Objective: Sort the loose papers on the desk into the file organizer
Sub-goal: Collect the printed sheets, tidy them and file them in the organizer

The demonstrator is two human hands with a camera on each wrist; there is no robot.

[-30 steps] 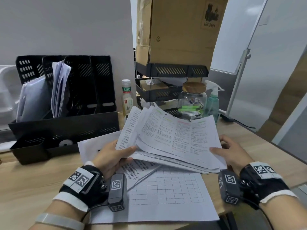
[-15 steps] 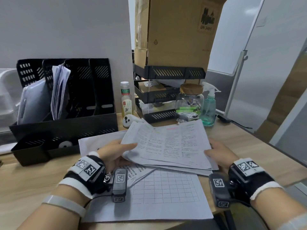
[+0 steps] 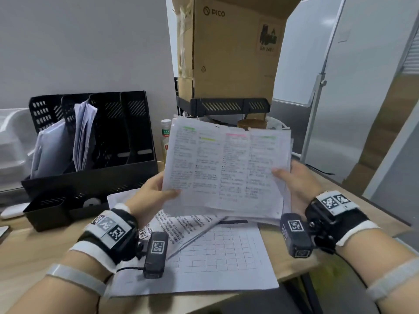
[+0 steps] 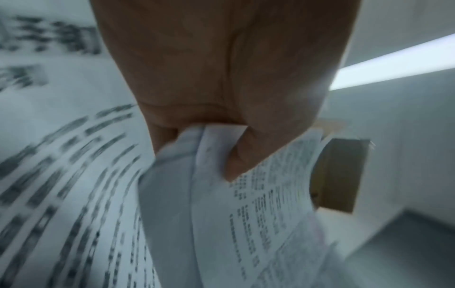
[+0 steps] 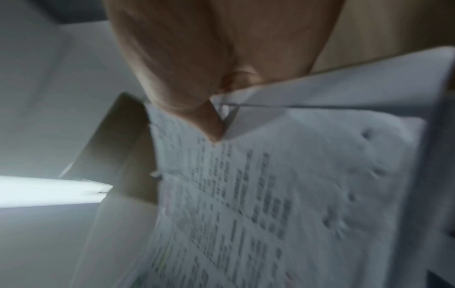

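Note:
Both hands hold a thick stack of printed papers (image 3: 226, 168) tilted almost upright above the desk. My left hand (image 3: 156, 189) pinches its left edge, thumb on the front sheet. My right hand (image 3: 292, 177) grips the right edge the same way. The left wrist view shows the thumb pressed on the paper stack (image 4: 246, 204), and the right wrist view shows the thumb on the stack (image 5: 270, 185). More loose papers lie flat under the hands: a printed sheet (image 3: 176, 225) and a grid sheet (image 3: 217, 254). The black file organizer (image 3: 90, 155) stands at the left with papers in its two left slots.
A cardboard box (image 3: 231, 55) sits on a black shelf rack (image 3: 229, 106) behind the stack. A small bottle (image 3: 165, 134) stands between rack and organizer. A whiteboard stand (image 3: 317, 105) is at the right. The desk edge (image 3: 294, 275) runs close below the grid sheet.
Both hands have lifted the stack off the desk and tipped it from nearly flat to almost upright, gathered squarer. It now hides the jar and spray bottle behind.

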